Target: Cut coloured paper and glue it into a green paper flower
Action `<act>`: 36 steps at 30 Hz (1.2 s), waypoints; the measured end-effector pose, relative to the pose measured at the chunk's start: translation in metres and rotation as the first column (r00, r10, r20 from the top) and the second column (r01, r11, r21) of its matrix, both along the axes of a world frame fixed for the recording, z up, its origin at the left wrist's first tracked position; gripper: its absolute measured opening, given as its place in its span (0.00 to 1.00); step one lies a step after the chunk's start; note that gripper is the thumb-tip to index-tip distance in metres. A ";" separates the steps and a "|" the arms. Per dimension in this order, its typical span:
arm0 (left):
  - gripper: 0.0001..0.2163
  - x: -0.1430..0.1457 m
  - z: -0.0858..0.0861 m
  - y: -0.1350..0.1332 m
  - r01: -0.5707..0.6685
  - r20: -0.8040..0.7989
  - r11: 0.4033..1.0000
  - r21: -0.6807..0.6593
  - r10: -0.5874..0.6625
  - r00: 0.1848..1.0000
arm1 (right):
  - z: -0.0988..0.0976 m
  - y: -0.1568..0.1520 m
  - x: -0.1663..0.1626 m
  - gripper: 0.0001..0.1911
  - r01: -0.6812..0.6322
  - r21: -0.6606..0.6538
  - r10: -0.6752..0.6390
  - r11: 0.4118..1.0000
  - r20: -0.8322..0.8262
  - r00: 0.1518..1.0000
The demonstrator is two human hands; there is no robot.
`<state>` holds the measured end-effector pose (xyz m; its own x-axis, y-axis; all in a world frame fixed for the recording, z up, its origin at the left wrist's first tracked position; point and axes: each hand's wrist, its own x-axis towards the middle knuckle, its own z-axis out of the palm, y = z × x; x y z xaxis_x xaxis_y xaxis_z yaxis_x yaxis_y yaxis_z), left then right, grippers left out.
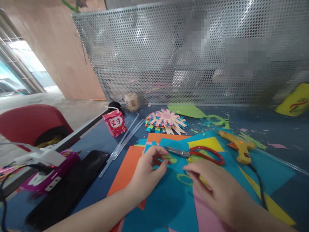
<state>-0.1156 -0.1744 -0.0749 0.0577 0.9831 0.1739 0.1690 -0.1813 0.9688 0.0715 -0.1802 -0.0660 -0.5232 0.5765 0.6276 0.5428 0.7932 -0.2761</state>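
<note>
My left hand [147, 170] pinches a small green paper piece [170, 158] between thumb and fingertips, just above the teal paper sheet [169, 199]. My right hand [212, 188] lies knuckles up with its fingers curled; a bit of yellow shows at the fingertips, and I cannot make out what it is. A thin green paper ring [182, 179] lies on the teal sheet between the hands. Red-handled scissors [200, 154] rest just beyond the fingers on the coloured sheets.
A yellow glue gun [238, 145] with a black cord lies at the right. A layered paper flower [166, 120], a red drink carton [114, 123], glue sticks [125, 138], a black phone [72, 183] and green scraps [214, 120] surround the sheets. A perforated metal screen [193, 51] stands behind.
</note>
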 end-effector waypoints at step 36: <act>0.16 0.002 0.002 0.003 0.201 0.425 0.938 -0.282 -0.066 0.903 | -0.008 0.010 -0.003 0.08 -0.160 -0.747 -0.135 0.645 -0.317 0.939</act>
<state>-0.1139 -0.1716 -0.0725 0.1837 0.9776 -0.1027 -0.2519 0.1478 0.9564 0.0682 -0.1697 -0.0744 -0.3912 0.9147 0.1016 0.2983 0.2305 -0.9262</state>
